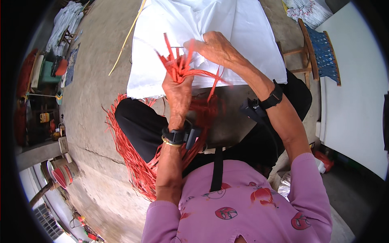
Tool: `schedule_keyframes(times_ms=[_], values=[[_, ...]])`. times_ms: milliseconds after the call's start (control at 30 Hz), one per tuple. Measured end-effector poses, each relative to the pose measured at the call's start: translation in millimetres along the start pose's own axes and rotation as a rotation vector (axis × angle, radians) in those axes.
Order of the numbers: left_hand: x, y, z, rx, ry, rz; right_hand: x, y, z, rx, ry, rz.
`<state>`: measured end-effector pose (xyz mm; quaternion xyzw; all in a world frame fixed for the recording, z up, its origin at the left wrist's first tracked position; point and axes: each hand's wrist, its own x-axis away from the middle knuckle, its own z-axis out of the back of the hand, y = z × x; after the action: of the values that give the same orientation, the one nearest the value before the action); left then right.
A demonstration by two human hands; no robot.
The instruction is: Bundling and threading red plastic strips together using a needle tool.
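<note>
Progress: I am judging the work part-done; one bunch of red strips [177, 69] is standing gathered above the white sheet [158, 24], while a loose red heap [129, 150] is lying beside the left leg.
Left hand [178, 90]: gripping the bunch, forearm pointing forward.
Right hand [216, 46]: hovering near the bunch, fingers curled, forearm angling inward; blur is preventing me from confirming any hold.

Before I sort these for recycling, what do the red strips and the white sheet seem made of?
Red strips: probably plastic, slightly glossy; thin, narrow, jutting stiffly from the left hand.
White sheet: cloth or woven plastic, unclear which; smooth, faintly shiny, with soft creases.
</note>
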<state>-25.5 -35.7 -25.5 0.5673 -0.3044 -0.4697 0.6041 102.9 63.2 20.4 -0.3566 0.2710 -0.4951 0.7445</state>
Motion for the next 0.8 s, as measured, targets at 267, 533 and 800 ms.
schedule_keyframes(times_ms=[267,533,800], values=[[-29.1,-21.1,-30.2,0.125,0.309,0.024,-0.6,-2.1,7.0,0.287,0.087,0.102],[-35.7,-45.0,-24.5,0.402,0.451,0.203,10.2,-8.8,5.1,0.503,0.039,0.236],[-32.9,-42.2,-16.3,0.404,0.459,0.296,10.7,-2.8,5.9,0.751,-0.012,0.347]])
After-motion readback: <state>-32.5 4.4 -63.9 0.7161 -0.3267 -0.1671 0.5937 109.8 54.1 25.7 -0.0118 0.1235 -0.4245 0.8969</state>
